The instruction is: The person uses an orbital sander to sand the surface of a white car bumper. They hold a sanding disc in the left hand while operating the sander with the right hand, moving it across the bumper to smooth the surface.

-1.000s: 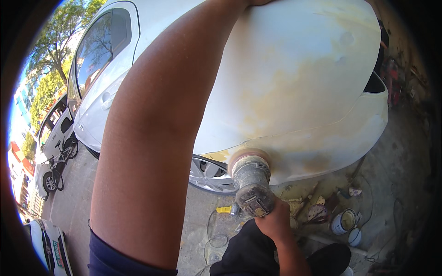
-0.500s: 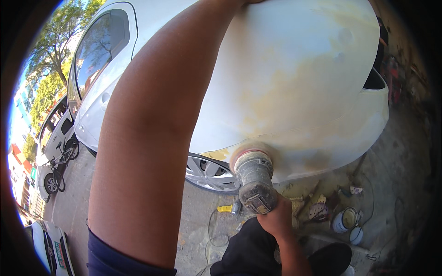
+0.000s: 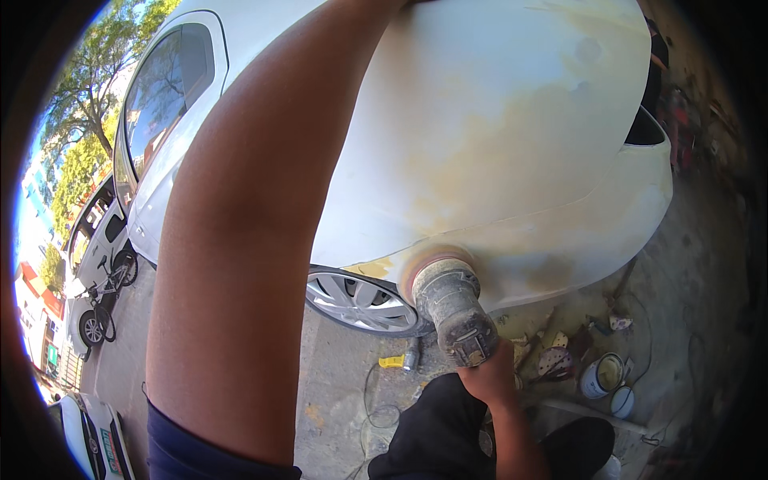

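In my right hand (image 3: 490, 378) is a grey, dust-covered power sander (image 3: 456, 316), my fingers closed round its rear end. Its round pad, reddish at the rim, lies against the lower part of a white car's body panel (image 3: 480, 176), just right of the wheel arch. Dull yellowish and brownish patches spread over this panel. Directly below the arch shows the silver wheel (image 3: 360, 302). My left arm (image 3: 240, 216) stretches up across the car to the top edge, where the picture cuts off the hand.
On the ground lie a yellow-and-grey tool (image 3: 396, 362) with a cord, an open paint can (image 3: 602, 376), a white tub (image 3: 622, 402) and scraps. At left stand a bicycle (image 3: 108, 284) and parked cars (image 3: 88, 436). A person in dark clothing (image 3: 654, 72) is partly visible at far right.
The sander and my right hand have shifted slightly right, with the tool's rear end tilting further right. The view has also moved a little, showing more of the wheel.
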Action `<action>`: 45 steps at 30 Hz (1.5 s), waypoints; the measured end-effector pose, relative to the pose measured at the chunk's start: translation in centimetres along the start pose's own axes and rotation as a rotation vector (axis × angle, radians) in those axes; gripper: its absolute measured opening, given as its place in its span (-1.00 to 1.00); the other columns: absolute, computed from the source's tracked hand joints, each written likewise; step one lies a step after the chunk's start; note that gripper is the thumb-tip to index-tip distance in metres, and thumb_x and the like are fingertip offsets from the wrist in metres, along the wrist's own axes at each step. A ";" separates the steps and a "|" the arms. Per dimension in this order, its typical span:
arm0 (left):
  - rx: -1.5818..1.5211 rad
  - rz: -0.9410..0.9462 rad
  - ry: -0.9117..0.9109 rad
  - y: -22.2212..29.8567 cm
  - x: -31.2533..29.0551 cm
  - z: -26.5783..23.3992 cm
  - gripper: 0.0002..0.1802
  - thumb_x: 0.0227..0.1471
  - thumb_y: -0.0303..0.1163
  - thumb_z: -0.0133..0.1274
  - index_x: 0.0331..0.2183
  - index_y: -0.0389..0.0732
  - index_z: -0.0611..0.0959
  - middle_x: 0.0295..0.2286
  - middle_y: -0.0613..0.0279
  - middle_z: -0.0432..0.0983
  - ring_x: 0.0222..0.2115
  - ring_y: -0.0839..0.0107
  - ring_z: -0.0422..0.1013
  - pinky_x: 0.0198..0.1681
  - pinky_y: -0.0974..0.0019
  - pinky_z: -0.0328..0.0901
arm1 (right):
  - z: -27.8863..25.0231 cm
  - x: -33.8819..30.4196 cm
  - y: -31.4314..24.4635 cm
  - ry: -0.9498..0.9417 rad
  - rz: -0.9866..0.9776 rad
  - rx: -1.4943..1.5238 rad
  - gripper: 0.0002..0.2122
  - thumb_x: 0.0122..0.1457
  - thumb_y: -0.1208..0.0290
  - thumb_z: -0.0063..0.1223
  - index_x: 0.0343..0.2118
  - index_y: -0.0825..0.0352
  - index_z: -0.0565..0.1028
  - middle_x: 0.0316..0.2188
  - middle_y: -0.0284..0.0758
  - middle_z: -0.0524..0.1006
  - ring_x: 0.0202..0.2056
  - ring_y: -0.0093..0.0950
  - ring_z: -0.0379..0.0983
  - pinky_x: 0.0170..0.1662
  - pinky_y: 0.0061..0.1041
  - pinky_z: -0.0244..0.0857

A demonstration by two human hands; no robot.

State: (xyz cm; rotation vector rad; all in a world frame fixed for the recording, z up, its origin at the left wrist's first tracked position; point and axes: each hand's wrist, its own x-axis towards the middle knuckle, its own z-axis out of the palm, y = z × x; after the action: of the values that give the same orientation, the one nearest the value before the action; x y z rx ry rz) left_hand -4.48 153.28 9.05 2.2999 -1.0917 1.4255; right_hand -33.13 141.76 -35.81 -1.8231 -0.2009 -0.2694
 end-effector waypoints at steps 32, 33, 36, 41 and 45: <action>0.030 -0.005 -0.008 0.6 0.5 0.5 -0.12 0.30 0.17 0.11 0.32 -0.37 0.42 0.18 -0.35 0.49 0.20 -0.14 0.47 0.31 0.03 0.31 | -0.8 -4.0 10.8 0.153 0.225 0.312 -0.60 0.06 0.39 0.53 -0.09 0.47 0.62 -0.20 -0.11 0.74 -0.15 -0.28 0.73 -0.09 -0.26 0.55; 0.040 0.002 -0.004 0.1 0.4 0.6 -0.12 0.30 0.17 0.11 0.32 -0.37 0.42 0.18 -0.35 0.49 0.20 -0.15 0.47 0.31 0.03 0.31 | -0.9 -3.8 10.0 0.141 0.232 0.336 -0.61 0.06 0.40 0.52 -0.09 0.46 0.62 -0.20 -0.11 0.74 -0.15 -0.29 0.73 -0.08 -0.26 0.55; 0.082 0.029 0.034 -1.2 0.2 0.7 -0.10 0.30 0.18 0.10 0.33 -0.36 0.41 0.18 -0.35 0.49 0.20 -0.14 0.47 0.31 0.03 0.31 | 0.4 -2.6 7.2 0.149 0.058 0.324 -0.66 0.09 0.42 0.49 -0.10 0.43 0.65 -0.21 -0.17 0.76 -0.15 -0.33 0.74 -0.08 -0.31 0.55; 0.048 -0.038 -0.032 0.5 -0.1 0.4 -0.08 0.29 0.19 0.10 0.36 -0.35 0.39 0.20 -0.34 0.48 0.22 -0.13 0.45 0.34 0.05 0.29 | 0.0 -1.6 4.8 0.089 0.042 0.320 -0.68 0.11 0.42 0.48 -0.11 0.42 0.66 -0.23 -0.19 0.76 -0.14 -0.37 0.73 -0.07 -0.32 0.55; 0.048 -0.033 -0.016 -0.3 0.0 0.6 -0.07 0.29 0.19 0.10 0.36 -0.34 0.38 0.20 -0.34 0.48 0.23 -0.12 0.44 0.35 0.06 0.28 | 1.0 -2.7 6.8 0.162 0.112 0.326 -0.67 0.10 0.44 0.47 -0.10 0.43 0.65 -0.21 -0.16 0.75 -0.13 -0.36 0.73 -0.06 -0.32 0.55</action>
State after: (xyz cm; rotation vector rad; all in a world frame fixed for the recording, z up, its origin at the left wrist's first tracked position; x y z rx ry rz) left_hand -3.86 153.18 8.76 2.3547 -1.0299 1.4382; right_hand -33.73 140.93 -43.08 -1.4763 -0.0262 -0.2867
